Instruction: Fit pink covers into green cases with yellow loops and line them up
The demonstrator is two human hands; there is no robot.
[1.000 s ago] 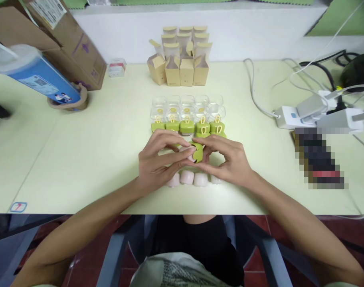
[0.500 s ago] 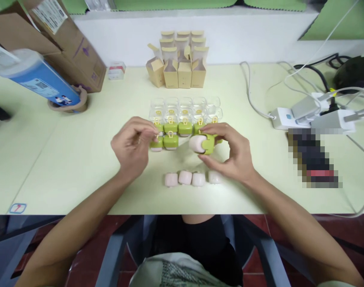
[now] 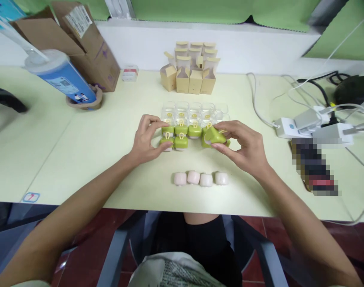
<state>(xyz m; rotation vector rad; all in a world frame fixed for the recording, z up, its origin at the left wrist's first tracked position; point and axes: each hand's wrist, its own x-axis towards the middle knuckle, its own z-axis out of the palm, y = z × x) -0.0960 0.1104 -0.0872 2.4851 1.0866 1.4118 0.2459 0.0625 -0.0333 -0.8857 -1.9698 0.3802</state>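
Observation:
My right hand (image 3: 243, 149) pinches a small green case (image 3: 216, 136) between thumb and fingers. The case is tilted, with a yellow loop towards my palm and a pale side facing left. My left hand (image 3: 149, 137) sits at the left end of two rows of similar green cases. Its index finger touches the leftmost back case (image 3: 168, 130), and its thumb lies against the leftmost front case (image 3: 166, 143). Beside that stands another front-row case (image 3: 181, 142). The held case partly hides green cases behind it. Several pale pink and white rounded pieces (image 3: 194, 177) lie nearer me.
Clear plastic containers (image 3: 194, 109) stand behind the green cases. Open small cardboard boxes (image 3: 189, 81) are grouped near the wall. At left are a blue canister (image 3: 68, 81) and a large carton (image 3: 95, 52). A power strip (image 3: 289, 127) with cables and a blurred-out object (image 3: 315, 167) occupy the right.
My left hand has come down from above the left end, its thumb and index finger spreading onto the leftmost cases. My right hand has turned the case, hiding most of its pale part.

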